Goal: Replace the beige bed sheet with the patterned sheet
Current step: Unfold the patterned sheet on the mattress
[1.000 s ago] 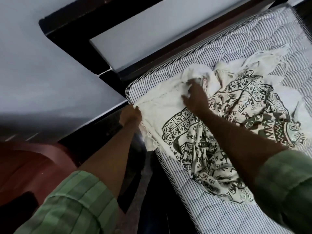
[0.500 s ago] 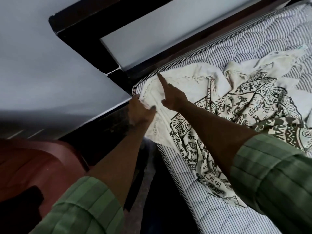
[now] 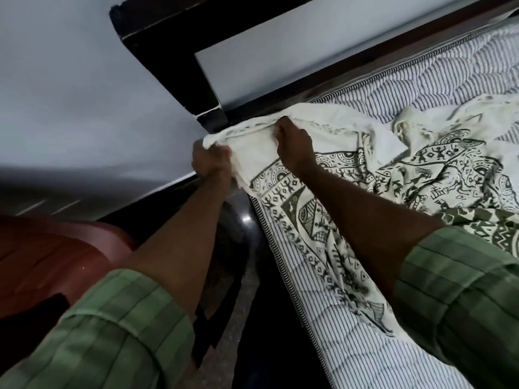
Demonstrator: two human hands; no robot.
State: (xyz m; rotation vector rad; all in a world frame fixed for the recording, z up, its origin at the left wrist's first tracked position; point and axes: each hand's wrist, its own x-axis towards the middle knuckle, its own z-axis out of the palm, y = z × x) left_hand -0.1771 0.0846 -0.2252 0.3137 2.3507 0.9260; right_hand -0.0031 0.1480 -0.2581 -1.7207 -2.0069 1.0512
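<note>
The cream patterned sheet (image 3: 398, 175) with dark green figures lies rumpled over the striped mattress (image 3: 438, 77). Its plain edge is pulled up to the mattress corner beside the dark headboard. My left hand (image 3: 211, 160) grips the sheet's corner just off the mattress edge. A little to the right, my right hand (image 3: 293, 144) grips the same edge, knuckles up, on top of the mattress. No beige sheet is in view.
A dark wooden headboard (image 3: 174, 60) with a pale panel runs along the top of the bed. A reddish-brown chair or seat (image 3: 53, 259) stands at the left. Dark floor (image 3: 247, 318) lies between it and the bed side.
My right hand, which pointed with a straight finger along the sheet, has closed on the sheet's edge. Both hands have drawn the corner further toward the headboard.
</note>
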